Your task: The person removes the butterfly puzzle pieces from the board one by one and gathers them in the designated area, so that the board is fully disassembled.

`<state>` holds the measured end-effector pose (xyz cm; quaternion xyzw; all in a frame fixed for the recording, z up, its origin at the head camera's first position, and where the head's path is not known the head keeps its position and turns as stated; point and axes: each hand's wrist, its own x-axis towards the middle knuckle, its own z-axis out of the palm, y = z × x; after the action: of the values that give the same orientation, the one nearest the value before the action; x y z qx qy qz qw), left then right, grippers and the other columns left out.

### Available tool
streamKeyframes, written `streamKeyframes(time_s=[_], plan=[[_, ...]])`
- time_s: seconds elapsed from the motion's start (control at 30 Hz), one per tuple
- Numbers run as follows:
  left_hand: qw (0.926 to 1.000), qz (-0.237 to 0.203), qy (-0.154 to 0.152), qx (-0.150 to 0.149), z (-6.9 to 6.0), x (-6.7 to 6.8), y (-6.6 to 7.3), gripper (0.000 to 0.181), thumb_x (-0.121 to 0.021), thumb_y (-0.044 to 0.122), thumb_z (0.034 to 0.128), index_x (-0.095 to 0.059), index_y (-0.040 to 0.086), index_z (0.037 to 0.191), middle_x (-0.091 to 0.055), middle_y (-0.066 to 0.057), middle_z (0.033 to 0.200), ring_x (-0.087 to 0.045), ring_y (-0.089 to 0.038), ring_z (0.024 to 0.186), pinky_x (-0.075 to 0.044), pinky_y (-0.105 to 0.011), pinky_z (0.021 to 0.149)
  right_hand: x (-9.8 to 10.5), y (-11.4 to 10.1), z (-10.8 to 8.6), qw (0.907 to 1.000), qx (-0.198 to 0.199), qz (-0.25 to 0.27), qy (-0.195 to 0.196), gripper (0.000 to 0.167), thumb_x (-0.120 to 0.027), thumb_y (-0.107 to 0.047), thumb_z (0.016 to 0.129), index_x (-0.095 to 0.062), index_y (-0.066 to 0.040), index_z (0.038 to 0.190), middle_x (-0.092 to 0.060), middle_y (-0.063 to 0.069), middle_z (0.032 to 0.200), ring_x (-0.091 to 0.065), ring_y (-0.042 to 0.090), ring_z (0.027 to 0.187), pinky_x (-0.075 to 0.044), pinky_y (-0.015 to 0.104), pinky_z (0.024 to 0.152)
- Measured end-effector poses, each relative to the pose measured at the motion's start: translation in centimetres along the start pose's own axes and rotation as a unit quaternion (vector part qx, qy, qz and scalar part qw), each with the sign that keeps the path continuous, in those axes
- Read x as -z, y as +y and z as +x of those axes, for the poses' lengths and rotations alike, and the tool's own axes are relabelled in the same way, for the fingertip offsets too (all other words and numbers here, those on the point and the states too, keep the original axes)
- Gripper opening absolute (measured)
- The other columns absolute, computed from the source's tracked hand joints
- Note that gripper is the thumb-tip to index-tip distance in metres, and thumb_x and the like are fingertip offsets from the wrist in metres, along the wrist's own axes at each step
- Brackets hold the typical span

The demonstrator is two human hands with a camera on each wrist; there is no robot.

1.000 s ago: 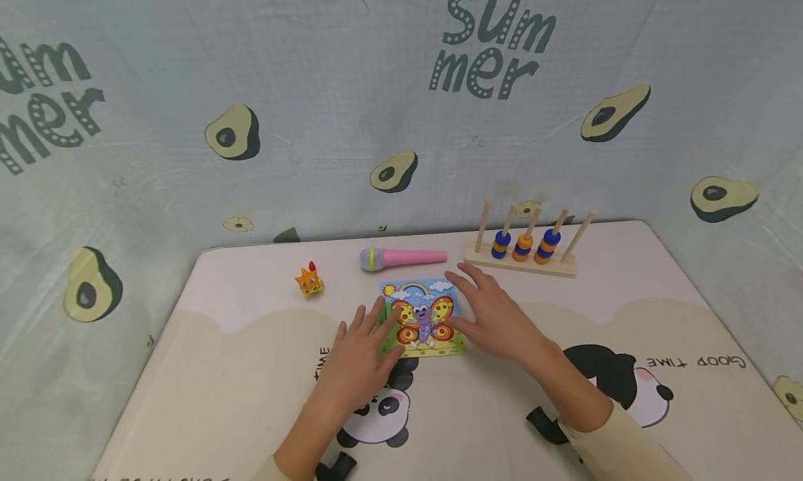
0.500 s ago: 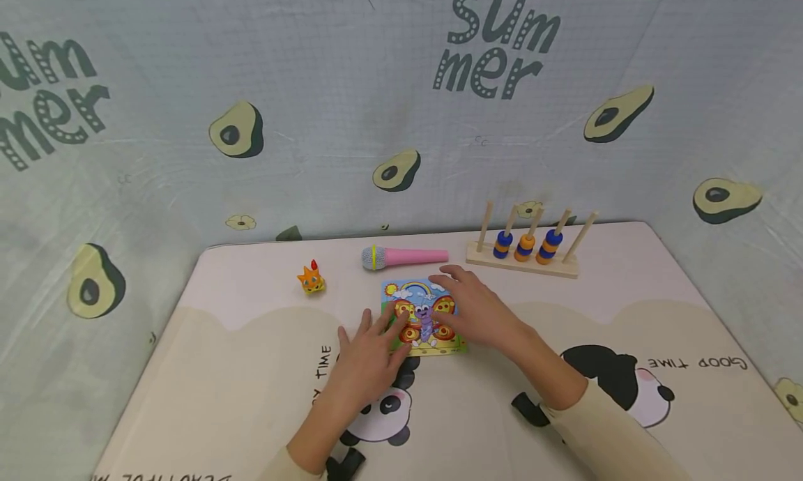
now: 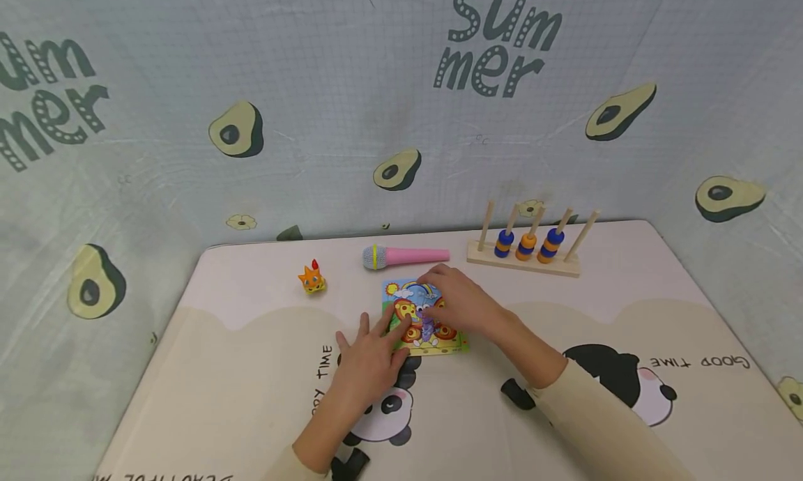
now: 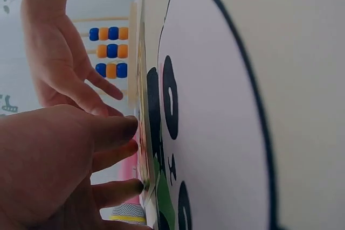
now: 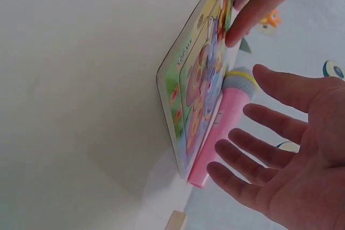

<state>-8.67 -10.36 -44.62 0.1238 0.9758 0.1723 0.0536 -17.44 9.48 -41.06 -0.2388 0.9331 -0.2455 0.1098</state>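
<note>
A butterfly picture puzzle board (image 3: 430,337) lies flat on the table in front of me. My left hand (image 3: 366,362) is at its left side, fingers spread, with the fingertips over or on the board's left part; contact there is hard to tell. Over the board's upper right part reaches my right hand (image 3: 461,300), covering that corner in the head view. In the right wrist view, the right hand (image 5: 291,138) has loosely bent, separated fingers above the board (image 5: 202,79) and holds nothing.
Behind the board lies a pink toy microphone (image 3: 408,256). A wooden peg stand with blue and orange rings (image 3: 523,259) is at the back right. A small orange and yellow toy figure (image 3: 311,279) stands left. Patterned cloth (image 3: 326,188) hangs behind the table.
My right hand has moved left from the board's right edge to over its upper right part. The left hand has shifted slightly right. The board looks unmoved.
</note>
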Motion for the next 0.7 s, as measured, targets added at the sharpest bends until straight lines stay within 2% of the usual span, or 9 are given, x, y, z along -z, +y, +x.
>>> streamKeyframes(time_s=[0.23, 0.53, 0.7], plan=[[1.0000, -0.007, -0.004, 0.003, 0.1, -0.1, -0.2, 0.052, -0.067, 0.034, 0.1018, -0.057, 0.027, 0.152, -0.039, -0.010, 0.167, -0.036, -0.058, 0.148, -0.025, -0.092, 0.099, 0.3, 0.0, 1.1, 0.9999, 0.006, -0.007, -0.012, 0.049, -0.079, -0.019, 0.093, -0.064, -0.005, 0.139, -0.057, 0.016, 0.148, -0.050, 0.036, 0.141, -0.040, 0.054, 0.119], [0.9998, -0.019, -0.008, 0.000, 0.1, -0.1, -0.1, 0.052, -0.068, 0.034, 0.1013, -0.057, 0.027, 0.151, -0.038, -0.010, 0.168, -0.034, -0.058, 0.148, -0.024, -0.093, 0.099, -0.1, 0.3, 2.6, 0.9995, 0.011, 0.012, -0.028, 0.047, -0.079, -0.016, 0.093, -0.066, -0.008, 0.137, -0.060, 0.012, 0.146, -0.048, 0.034, 0.143, -0.037, 0.055, 0.121], [0.9998, -0.015, -0.011, 0.003, -0.1, 0.0, -0.1, 0.051, -0.067, 0.033, 0.1019, -0.057, 0.027, 0.151, -0.038, -0.011, 0.168, -0.034, -0.058, 0.149, -0.024, -0.093, 0.099, -0.7, 0.2, 3.8, 0.9986, 0.038, 0.017, -0.033, 0.047, -0.079, -0.015, 0.092, -0.066, -0.008, 0.136, -0.066, 0.011, 0.139, -0.056, 0.030, 0.135, -0.044, 0.051, 0.117]])
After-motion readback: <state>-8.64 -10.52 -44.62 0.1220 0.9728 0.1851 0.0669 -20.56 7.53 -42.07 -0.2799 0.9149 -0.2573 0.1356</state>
